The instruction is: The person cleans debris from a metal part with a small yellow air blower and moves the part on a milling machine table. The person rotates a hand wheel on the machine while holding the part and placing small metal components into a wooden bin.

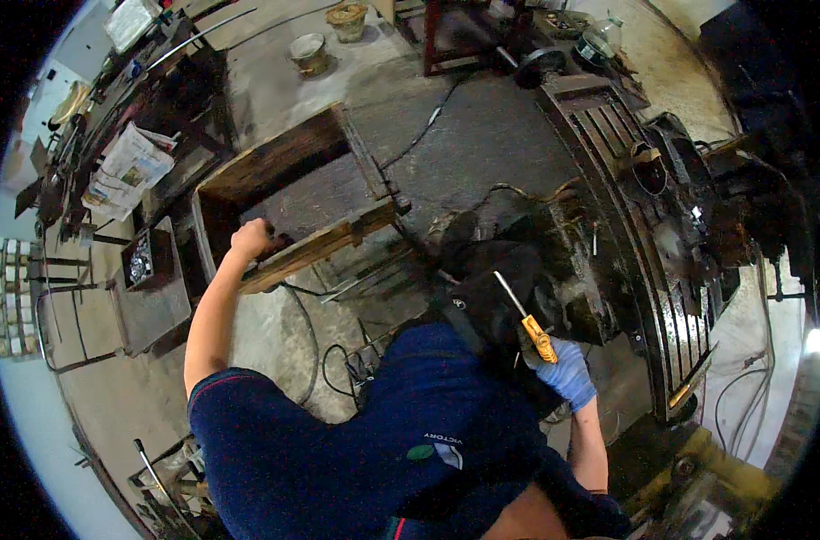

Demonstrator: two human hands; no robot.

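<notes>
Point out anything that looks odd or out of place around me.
Only the right hand wears a blue glove; the left hand is bare, an uneven match. At upper left, a rumpled newspaper sits askew, looking loose and pale against its dark, cluttered surroundings.

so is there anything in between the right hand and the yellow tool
Only the blue glove: the right hand wears it and holds the yellow tool near the lower end of its handle. Nothing else shows between them, though the palm side is hidden from this view.
</notes>
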